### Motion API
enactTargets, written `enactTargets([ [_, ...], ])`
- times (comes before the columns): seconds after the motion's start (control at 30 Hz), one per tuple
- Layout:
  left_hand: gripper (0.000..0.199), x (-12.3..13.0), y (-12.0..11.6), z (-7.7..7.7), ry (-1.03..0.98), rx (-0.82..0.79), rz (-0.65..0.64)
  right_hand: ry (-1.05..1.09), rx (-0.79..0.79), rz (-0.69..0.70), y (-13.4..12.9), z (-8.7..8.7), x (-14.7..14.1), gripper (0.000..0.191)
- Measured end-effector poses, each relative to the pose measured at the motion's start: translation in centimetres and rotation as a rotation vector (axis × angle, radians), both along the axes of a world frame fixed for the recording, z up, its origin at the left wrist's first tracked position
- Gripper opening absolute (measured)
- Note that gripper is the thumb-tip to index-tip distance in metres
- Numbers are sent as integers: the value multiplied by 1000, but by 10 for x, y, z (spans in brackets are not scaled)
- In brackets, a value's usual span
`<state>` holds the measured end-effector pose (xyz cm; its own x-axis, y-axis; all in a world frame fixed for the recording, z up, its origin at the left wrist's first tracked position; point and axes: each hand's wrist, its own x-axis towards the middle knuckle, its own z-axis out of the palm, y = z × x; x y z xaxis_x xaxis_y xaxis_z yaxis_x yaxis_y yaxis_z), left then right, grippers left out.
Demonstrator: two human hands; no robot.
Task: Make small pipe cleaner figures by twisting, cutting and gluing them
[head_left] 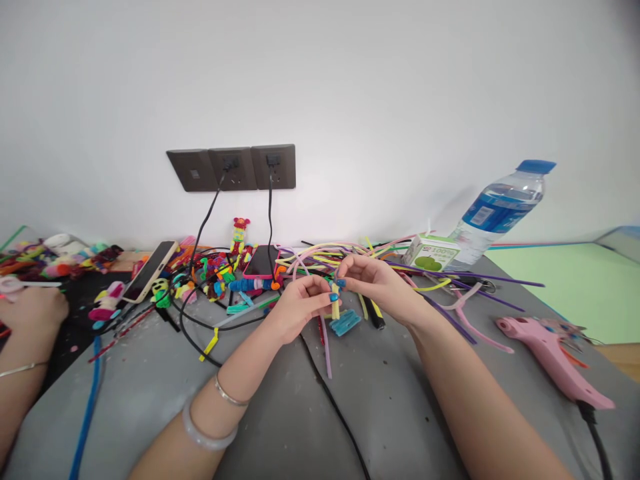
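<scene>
Near the middle of the grey table (380,407), my left hand (303,303) pinches a small pale yellow fuzzy piece (335,307) between thumb and fingers. My right hand (373,283) is closed at the upper end of this same piece, its thumb and fingertips touching there. A light purple fuzzy stem (327,350) hangs down beside the piece; whether it is held is unclear. Just below my right hand lies a flat blue fuzzy piece (345,323). Many coloured stems (320,252) are spread behind both hands.
To the right are a pink glue gun (550,357), pliers (563,328), a juice box (431,253) and a tilted water bottle (500,210). Leftward lie phones (153,270), small fuzzy figures (107,303) and black cables (333,400). Another person's hand (37,307) is at the far left.
</scene>
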<state>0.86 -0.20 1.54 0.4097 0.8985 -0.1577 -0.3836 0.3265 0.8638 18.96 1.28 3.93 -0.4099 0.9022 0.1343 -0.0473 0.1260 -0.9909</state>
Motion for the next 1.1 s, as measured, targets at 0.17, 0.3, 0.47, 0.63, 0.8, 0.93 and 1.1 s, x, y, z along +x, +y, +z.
enactTargets([
  [0.17,34,-1,0,1,5,8,-2,-59,63,2,-1,2,2,23],
  [0.3,35,-1,1,0,13,-16,20,-164,195,-44,0,2,4,20],
  [0.47,33,-2,2,-1,22,-24,48,-271,333,-96,1,0,5,13],
  [0.63,32,-2,2,-1,25,-33,52,-339,405,-126,2,0,5,11],
  [0.8,32,-2,3,-2,27,-20,71,-411,483,-149,0,2,4,8],
  [0.93,32,-2,3,-1,21,-7,84,-425,543,-184,-3,1,-2,9],
  [1.1,30,-2,3,0,2,15,117,-401,640,-240,-8,-6,-12,15],
])
